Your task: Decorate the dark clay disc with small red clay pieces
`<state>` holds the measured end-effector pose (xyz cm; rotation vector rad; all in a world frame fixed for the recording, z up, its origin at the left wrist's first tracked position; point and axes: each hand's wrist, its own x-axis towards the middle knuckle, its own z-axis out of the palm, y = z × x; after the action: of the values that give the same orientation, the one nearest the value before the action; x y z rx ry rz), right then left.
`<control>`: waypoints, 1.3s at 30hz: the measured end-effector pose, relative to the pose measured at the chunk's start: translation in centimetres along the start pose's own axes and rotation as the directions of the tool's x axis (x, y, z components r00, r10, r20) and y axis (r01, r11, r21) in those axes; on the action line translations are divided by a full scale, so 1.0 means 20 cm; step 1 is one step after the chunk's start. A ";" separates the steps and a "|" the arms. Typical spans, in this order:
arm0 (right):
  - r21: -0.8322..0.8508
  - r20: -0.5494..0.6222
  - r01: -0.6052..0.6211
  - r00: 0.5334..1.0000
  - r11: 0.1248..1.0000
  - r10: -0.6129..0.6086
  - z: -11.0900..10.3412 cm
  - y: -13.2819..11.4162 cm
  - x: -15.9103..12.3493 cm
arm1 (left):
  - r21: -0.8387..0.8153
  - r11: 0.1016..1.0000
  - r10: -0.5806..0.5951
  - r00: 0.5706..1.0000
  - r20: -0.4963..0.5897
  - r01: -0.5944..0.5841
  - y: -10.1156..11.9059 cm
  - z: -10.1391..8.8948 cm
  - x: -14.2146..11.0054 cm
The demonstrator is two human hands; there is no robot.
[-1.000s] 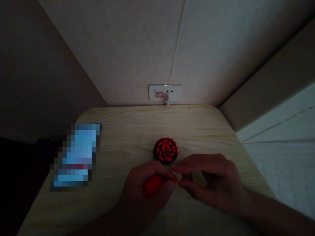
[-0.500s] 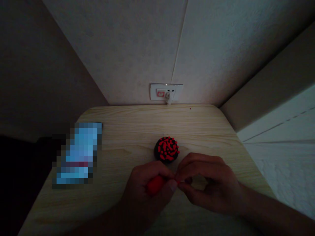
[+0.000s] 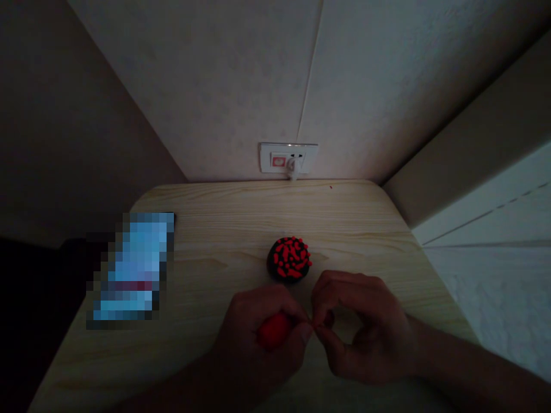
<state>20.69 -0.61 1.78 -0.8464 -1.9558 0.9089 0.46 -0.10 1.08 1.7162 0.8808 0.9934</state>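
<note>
A lump of red modelling clay sits in my left hand, wrapped by the curled fingers and thumb. My right hand meets the left thumb and forefinger, its own thumb and forefinger closed in a pinch at the end of the clay. The small bit between these fingertips is mostly hidden. Just beyond both hands a black rounded piece, its top covered with several small red dots and short strips, rests on the wooden table. Neither hand appears to touch it.
A phone-like device with a blurred, lit screen lies on the left of the table. A wall socket with a plug in it is behind the far edge. A tiny red speck lies near that edge.
My right thumb and forefinger have closed together at the clay's end, where a small red bit showed before. The view has shifted slightly; the black piece stays on the table.
</note>
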 end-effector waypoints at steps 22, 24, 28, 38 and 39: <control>0.133 -0.173 0.013 0.985 0.991 0.010 -0.02 -0.04 0.01 | 0.039 0.998 -0.050 0.995 0.090 0.046 -0.04 0.04 -0.01; 0.234 -0.237 -0.026 0.968 0.972 0.083 -0.03 -0.04 0.02 | 0.032 0.999 -0.028 0.995 0.091 0.025 -0.04 0.04 -0.01; 0.452 -0.259 -0.092 0.938 0.887 0.229 -0.03 -0.03 0.03 | 0.031 0.999 -0.026 0.996 0.088 0.024 -0.04 0.04 -0.02; 0.408 -0.192 -0.151 0.950 0.900 0.246 -0.05 -0.02 0.04 | -0.015 0.998 -0.058 0.989 0.137 0.061 -0.05 0.05 -0.02; 0.378 -0.186 -0.160 0.952 0.912 0.244 -0.05 -0.02 0.05 | -0.018 0.998 -0.062 0.988 0.140 0.066 -0.05 0.05 -0.02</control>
<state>21.03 0.18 2.91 -0.9032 -1.4602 1.1915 1.00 -0.55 -0.11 1.7052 0.8256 0.8277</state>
